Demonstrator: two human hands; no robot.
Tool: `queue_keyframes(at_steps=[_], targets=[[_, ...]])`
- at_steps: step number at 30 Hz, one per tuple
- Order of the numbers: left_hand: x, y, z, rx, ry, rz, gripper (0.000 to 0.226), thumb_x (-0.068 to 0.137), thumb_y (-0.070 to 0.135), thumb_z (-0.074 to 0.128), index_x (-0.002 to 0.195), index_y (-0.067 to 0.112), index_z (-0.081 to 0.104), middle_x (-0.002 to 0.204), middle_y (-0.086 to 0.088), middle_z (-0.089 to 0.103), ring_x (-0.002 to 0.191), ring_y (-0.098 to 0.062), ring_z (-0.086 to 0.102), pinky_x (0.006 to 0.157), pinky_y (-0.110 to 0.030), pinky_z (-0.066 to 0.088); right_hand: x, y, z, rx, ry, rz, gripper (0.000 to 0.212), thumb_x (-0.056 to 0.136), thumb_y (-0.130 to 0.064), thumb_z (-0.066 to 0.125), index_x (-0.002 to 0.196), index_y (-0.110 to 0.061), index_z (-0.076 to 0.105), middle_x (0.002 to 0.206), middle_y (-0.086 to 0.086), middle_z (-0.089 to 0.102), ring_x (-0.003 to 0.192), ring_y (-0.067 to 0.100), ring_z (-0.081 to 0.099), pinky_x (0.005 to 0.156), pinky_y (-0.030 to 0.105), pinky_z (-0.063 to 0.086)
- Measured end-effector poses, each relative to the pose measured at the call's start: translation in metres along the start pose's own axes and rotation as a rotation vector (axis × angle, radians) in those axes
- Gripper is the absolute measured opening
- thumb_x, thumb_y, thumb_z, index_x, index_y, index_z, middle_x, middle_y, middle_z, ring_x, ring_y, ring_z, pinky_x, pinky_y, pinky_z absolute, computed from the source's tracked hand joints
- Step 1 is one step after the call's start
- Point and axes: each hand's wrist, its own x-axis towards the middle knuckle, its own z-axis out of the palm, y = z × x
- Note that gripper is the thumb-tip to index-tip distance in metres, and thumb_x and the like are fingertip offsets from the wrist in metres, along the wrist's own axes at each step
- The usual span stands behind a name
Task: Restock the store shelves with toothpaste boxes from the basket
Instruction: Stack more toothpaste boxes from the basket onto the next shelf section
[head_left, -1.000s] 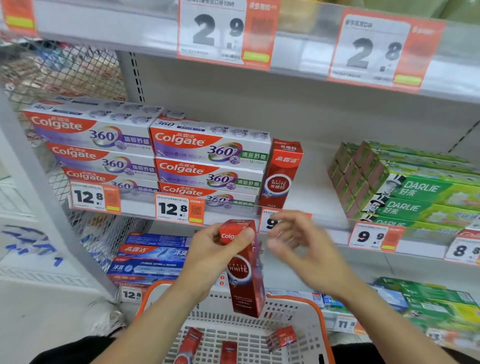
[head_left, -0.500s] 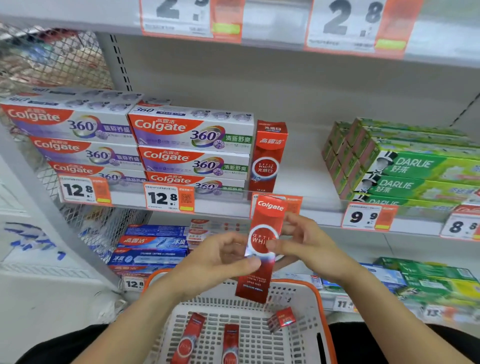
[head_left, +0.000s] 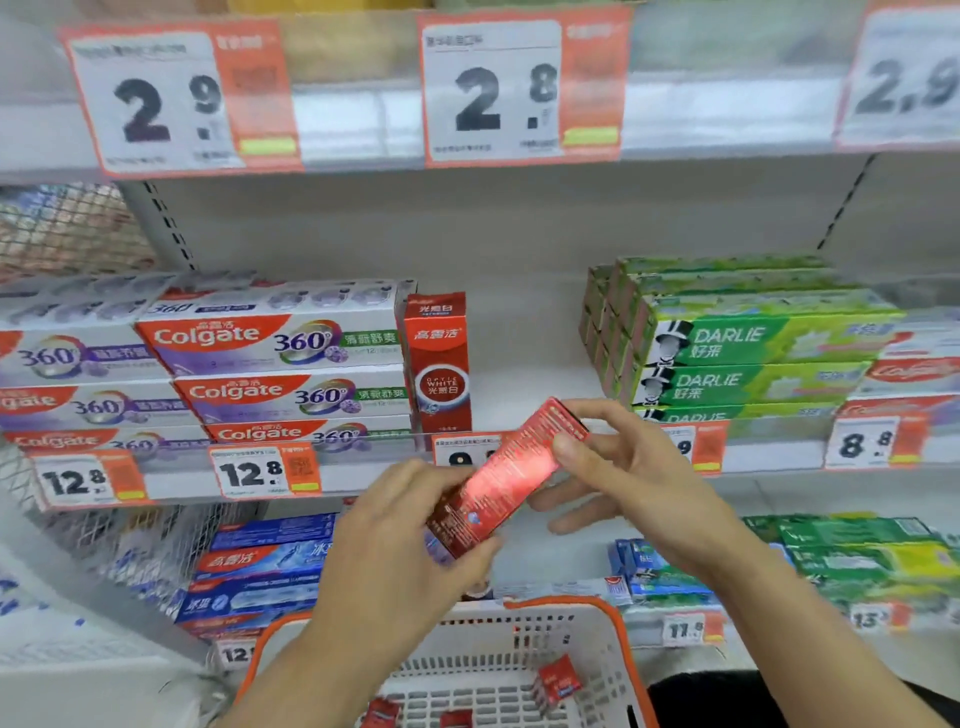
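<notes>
I hold a red box (head_left: 506, 475) in both hands in front of the middle shelf (head_left: 524, 364), tilted so its top end leans up to the right and its printed back faces me. My left hand (head_left: 410, 540) grips the lower end, thumb curled over the bottom corner. My right hand (head_left: 618, 467) pinches the upper end between thumb and forefinger, the other fingers spread loosely beneath. The box hangs above the basket (head_left: 613, 618), a white one with an orange rim, in which more small red boxes (head_left: 558, 686) lie at the bottom. On the shelf behind, a single red carton (head_left: 439, 364) stands upright, touching the right end of the stacked Colgate 360 boxes (head_left: 280, 364). To the right of that carton the shelf floor is bare up to a stack of green Darlie boxes (head_left: 737, 353). Price tags (head_left: 260, 473) run along the shelf edge, and the held box covers part of one of them. Blue boxes (head_left: 265, 561) sit on the shelf below, to the left of the basket.
</notes>
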Motion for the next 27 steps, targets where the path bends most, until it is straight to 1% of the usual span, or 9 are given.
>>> queue_keyframes(at_steps=[2, 5, 8, 10, 14, 17, 20, 24, 27], targets=[[0.003, 0.004, 0.011, 0.11, 0.01, 0.128, 0.05, 0.076, 0.054, 0.067, 0.116, 0.026, 0.061, 0.1, 0.011, 0.062, 0.092, -0.01, 0.059, 0.081, -0.021, 0.045, -0.004, -0.003, -0.002, 0.0, 0.049, -0.018, 0.064, 0.072, -0.051, 0.083, 0.116, -0.009, 0.061, 0.1, 0.018, 0.074, 0.079, 0.04, 0.074, 0.066, 0.047, 0.063], [0.007, 0.013, 0.013, -0.007, -0.073, 0.142, 0.053, 0.08, 0.062, 0.064, 0.121, 0.029, 0.057, 0.114, 0.013, 0.058, 0.105, -0.004, 0.056, 0.09, -0.017, 0.043, -0.01, -0.007, -0.011, 0.004, 0.135, -0.075, 0.059, 0.068, -0.047, 0.086, 0.102, -0.004, 0.064, 0.095, 0.017, 0.074, 0.077, 0.037, 0.074, 0.066, 0.044, 0.063], [0.013, 0.02, 0.0, -0.243, -0.238, -0.028, 0.051, 0.081, 0.068, 0.062, 0.126, 0.047, 0.047, 0.128, 0.032, 0.048, 0.122, 0.008, 0.048, 0.093, -0.002, 0.037, -0.017, -0.012, -0.028, 0.01, 0.065, -0.147, 0.054, 0.062, -0.038, 0.086, 0.103, -0.008, 0.069, 0.099, 0.016, 0.074, 0.086, 0.035, 0.073, 0.07, 0.039, 0.061], [0.02, 0.021, -0.006, -0.365, -0.311, -0.168, 0.058, 0.078, 0.07, 0.063, 0.129, 0.052, 0.043, 0.128, 0.039, 0.048, 0.124, 0.013, 0.046, 0.093, -0.003, 0.039, -0.021, -0.016, -0.036, -0.038, 0.011, -0.186, 0.05, 0.061, -0.036, 0.086, 0.105, -0.018, 0.072, 0.102, 0.011, 0.075, 0.091, 0.028, 0.073, 0.075, 0.032, 0.059], [0.038, 0.02, -0.016, -0.267, -0.337, -0.196, 0.059, 0.073, 0.066, 0.065, 0.127, 0.051, 0.047, 0.12, 0.041, 0.053, 0.116, 0.017, 0.048, 0.093, -0.007, 0.042, -0.02, -0.02, -0.041, -0.007, -0.033, -0.23, 0.056, 0.059, -0.032, 0.088, 0.112, -0.03, 0.07, 0.109, 0.008, 0.074, 0.096, 0.023, 0.071, 0.078, 0.03, 0.056], [0.048, 0.026, -0.018, -0.242, -0.215, -0.209, 0.042, 0.065, 0.055, 0.083, 0.1, 0.046, 0.062, 0.104, 0.036, 0.062, 0.099, 0.008, 0.058, 0.079, -0.011, 0.046, -0.012, -0.02, -0.031, 0.158, 0.031, -0.265, 0.076, 0.056, -0.028, 0.09, 0.125, -0.025, 0.058, 0.114, 0.011, 0.072, 0.094, 0.028, 0.071, 0.076, 0.031, 0.057], [0.052, 0.032, -0.009, -0.238, -0.046, -0.203, 0.039, 0.055, 0.046, 0.091, 0.085, 0.04, 0.067, 0.086, 0.024, 0.069, 0.083, 0.003, 0.065, 0.072, -0.012, 0.048, -0.003, -0.025, -0.015, 0.144, 0.152, -0.349, 0.081, 0.048, -0.037, 0.097, 0.117, -0.021, 0.059, 0.106, 0.011, 0.074, 0.095, 0.03, 0.072, 0.077, 0.029, 0.058], [0.055, 0.036, 0.002, -0.164, 0.094, -0.114, 0.038, 0.059, 0.062, 0.081, 0.084, 0.041, 0.062, 0.089, 0.025, 0.066, 0.086, 0.005, 0.063, 0.073, -0.01, 0.046, 0.003, -0.041, -0.003, 0.0, 0.266, -0.555, 0.051, 0.066, -0.02, 0.092, 0.108, -0.021, 0.063, 0.097, 0.002, 0.076, 0.09, 0.016, 0.073, 0.079, 0.021, 0.055], [0.063, 0.033, -0.008, -0.011, 0.207, 0.061, 0.038, 0.078, 0.06, 0.071, 0.104, 0.033, 0.063, 0.107, 0.021, 0.057, 0.105, 0.003, 0.055, 0.091, -0.006, 0.039, 0.01, -0.052, 0.003, -0.014, 0.257, -0.677, 0.049, 0.072, -0.019, 0.081, 0.117, -0.022, 0.061, 0.108, -0.005, 0.074, 0.103, 0.013, 0.07, 0.088, 0.02, 0.053]])
